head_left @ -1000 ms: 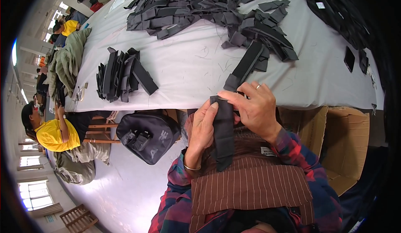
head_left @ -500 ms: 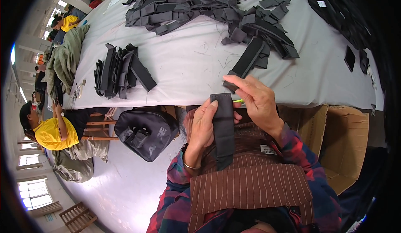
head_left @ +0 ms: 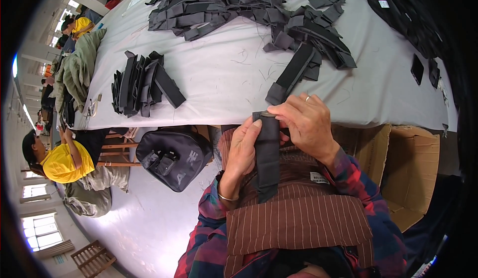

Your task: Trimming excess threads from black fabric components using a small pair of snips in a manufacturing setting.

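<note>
At the far left, a person in a yellow shirt (head_left: 62,161) sits beside the desk (head_left: 224,74), which is covered with a light grey cloth. A green garment (head_left: 74,69) lies on the desk's left end. A neat stack of black fabric pieces (head_left: 142,84) stands on the desk near its front edge, with one strip leaning against the stack's right side. Below the desk edge, a black bag (head_left: 172,156) rests on the floor.

The left hand (head_left: 244,148) is closed around the left edge of a black strap (head_left: 268,153), thumb lying on its front face, fingers hidden behind. The strap hangs upright in front of the chest, above a brown striped apron (head_left: 298,218), just below the desk's front edge. The right hand (head_left: 303,123) pinches the top end of the strap between thumb and fingertips; a ring shows on one finger.

Just above the right hand, a long black strip (head_left: 294,74) lies diagonally on the desk. Behind it, a large loose pile of dark fabric pieces (head_left: 239,6) spreads across the desk's far side. At the right, an open cardboard box (head_left: 413,173) stands beside the person.
</note>
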The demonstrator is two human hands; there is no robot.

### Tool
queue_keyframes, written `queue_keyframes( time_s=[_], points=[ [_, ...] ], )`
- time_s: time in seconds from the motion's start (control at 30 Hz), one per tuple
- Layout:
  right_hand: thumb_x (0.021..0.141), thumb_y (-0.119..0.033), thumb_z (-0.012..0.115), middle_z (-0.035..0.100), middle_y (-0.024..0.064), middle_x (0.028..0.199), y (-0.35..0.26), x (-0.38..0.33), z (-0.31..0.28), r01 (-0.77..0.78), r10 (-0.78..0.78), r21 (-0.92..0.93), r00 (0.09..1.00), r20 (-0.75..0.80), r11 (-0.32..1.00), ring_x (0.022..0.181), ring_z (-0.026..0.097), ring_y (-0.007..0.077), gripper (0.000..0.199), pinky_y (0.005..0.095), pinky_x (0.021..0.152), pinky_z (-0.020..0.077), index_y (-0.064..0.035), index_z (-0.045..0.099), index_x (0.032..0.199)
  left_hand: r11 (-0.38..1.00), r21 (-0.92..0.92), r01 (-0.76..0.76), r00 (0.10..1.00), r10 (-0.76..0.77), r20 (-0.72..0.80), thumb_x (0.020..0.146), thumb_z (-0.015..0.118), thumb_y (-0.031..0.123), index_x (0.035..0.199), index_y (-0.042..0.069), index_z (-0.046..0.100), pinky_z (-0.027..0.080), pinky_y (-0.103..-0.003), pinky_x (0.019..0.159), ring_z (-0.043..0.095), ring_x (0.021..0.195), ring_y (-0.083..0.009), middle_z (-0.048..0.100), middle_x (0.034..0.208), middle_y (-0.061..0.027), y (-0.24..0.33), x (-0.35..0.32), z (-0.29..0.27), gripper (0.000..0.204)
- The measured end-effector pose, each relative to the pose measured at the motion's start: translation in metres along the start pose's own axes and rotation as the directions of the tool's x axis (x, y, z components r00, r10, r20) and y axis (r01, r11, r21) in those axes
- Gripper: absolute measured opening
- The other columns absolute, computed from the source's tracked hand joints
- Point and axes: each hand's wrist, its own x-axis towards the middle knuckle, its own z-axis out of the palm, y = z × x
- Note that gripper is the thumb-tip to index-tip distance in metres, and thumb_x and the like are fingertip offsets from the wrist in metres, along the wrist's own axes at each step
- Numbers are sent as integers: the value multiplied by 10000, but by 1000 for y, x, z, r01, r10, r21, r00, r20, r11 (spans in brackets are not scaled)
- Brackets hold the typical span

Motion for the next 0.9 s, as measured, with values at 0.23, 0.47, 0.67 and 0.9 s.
queue_keyframes(
  time_s=[0.23, 0.47, 0.67, 0.9],
  points=[
    [805, -129, 640, 519, -8, 706, -2, 1, 1, -34, 32, 58, 999, 27, 998, 674, 513, 204, 101, 330, 609, 360, -143, 694, 889, 1000, 0, 4, 1000, -4, 9, 1030, 351, 231, 1205, -55, 517, 550, -314, 798, 664, 877, -203, 644, 1078, -151, 0, -2, -2, 374],
    [797, -129, 627, 521, -9, 707, -1, 2, -2, -30, 29, 31, 999, 21, 999, 677, 514, 207, 119, 335, 615, 365, -154, 697, 890, 1000, -3, -4, 1000, 4, 4, 1029, 349, 225, 1206, -59, 514, 547, -312, 798, 664, 874, -210, 643, 1091, -158, 0, 0, 0, 373],
    [784, -112, 618, 520, -6, 705, 0, 3, -4, -15, 14, 24, 999, 42, 1000, 679, 515, 211, 145, 338, 619, 365, -158, 699, 896, 1000, -3, 1, 1000, -1, 5, 1028, 345, 217, 1198, -61, 514, 545, -315, 799, 665, 870, -212, 642, 1084, -163, -1, 0, -2, 367],
    [767, -107, 635, 532, -11, 714, 2, 3, -2, -33, 29, 73, 998, 53, 997, 685, 520, 207, 159, 343, 624, 364, -145, 700, 907, 1000, -15, 3, 1000, -3, -3, 1025, 356, 229, 1194, -55, 514, 549, -330, 823, 666, 872, -220, 646, 1058, -167, 0, 0, -1, 366]
  ],
)
